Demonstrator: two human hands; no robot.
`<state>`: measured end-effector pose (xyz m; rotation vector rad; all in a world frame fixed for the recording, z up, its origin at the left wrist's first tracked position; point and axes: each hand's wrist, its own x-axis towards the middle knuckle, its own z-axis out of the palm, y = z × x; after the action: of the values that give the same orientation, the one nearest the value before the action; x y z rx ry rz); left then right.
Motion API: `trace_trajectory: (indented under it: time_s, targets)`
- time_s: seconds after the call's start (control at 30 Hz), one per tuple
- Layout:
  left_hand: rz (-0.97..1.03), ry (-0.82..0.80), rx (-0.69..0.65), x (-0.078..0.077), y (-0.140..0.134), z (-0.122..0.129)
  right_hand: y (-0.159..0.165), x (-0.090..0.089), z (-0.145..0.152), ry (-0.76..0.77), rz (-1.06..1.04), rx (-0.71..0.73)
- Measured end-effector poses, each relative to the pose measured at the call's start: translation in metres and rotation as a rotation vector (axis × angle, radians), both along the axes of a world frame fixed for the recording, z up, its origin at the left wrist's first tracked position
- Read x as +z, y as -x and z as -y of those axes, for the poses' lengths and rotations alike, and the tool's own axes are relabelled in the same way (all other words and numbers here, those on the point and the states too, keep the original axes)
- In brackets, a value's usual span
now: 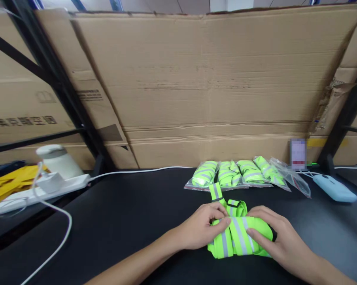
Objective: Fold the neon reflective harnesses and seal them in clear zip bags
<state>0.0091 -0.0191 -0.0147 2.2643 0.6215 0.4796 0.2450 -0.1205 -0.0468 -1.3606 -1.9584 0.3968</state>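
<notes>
A neon-green reflective strap bundle with silver stripes lies partly folded on the black table. My left hand grips its left upper part, thumb on top and fingers curled behind. On the right side, my right hand pinches the folded bands between thumb and fingers. A loose strap end with a dark buckle sticks up beyond my left fingers, and a looped strap with a black slider lies beside it. The undersides of the folds are hidden.
Several clear bags of folded green straps lie along the cardboard wall. An unfilled clear bag and a light-blue power bank are to their right. A power strip, white cable and pale jar stand left.
</notes>
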Motion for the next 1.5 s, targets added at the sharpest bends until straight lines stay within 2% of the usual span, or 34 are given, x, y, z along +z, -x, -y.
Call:
trace_trajectory:
  time_s: [0.17, 0.3, 0.43, 0.53, 0.6, 0.7, 0.83, 0.9, 1.03, 1.17, 1.33, 1.5]
  targets:
    - [0.025, 0.067, 0.012, -0.004, -0.001, -0.005, -0.003, -0.01, 0.002, -0.166, 0.122, 0.067]
    - [0.095, 0.107, -0.029, -0.011, 0.004, -0.009, -0.008, -0.007, 0.005, -0.168, 0.279, 0.124]
    - [0.124, -0.056, -0.045, -0.007, 0.011, -0.011, -0.012, -0.003, 0.006, -0.111, 0.294, 0.139]
    - [0.101, -0.192, -0.073, 0.001, 0.016, -0.007, -0.013, 0.001, 0.002, -0.05, 0.22, 0.141]
    - [0.076, -0.214, -0.096, 0.005, 0.018, -0.004, -0.015, 0.004, -0.001, -0.003, 0.152, 0.149]
    - [0.066, -0.17, -0.011, 0.004, 0.017, -0.003, -0.017, 0.009, -0.008, 0.063, 0.047, 0.087]
    - [0.05, 0.075, 0.163, -0.003, 0.008, -0.006, -0.015, 0.007, -0.018, 0.175, -0.053, -0.066]
    - [0.05, 0.062, 0.218, -0.007, 0.004, -0.01, -0.014, 0.004, -0.023, 0.138, -0.031, -0.089]
    - [0.031, -0.189, 0.288, -0.013, 0.0, -0.018, -0.018, -0.004, -0.027, -0.085, 0.089, -0.12]
    - [0.05, -0.185, 0.308, -0.019, 0.0, -0.022, -0.023, -0.006, -0.025, -0.249, 0.249, -0.031]
    - [0.076, -0.35, 0.255, -0.023, 0.002, -0.018, -0.026, -0.004, -0.021, -0.288, 0.447, 0.09]
    - [-0.112, -0.265, 0.28, -0.022, 0.009, -0.012, -0.022, -0.007, -0.022, -0.201, 0.459, 0.113]
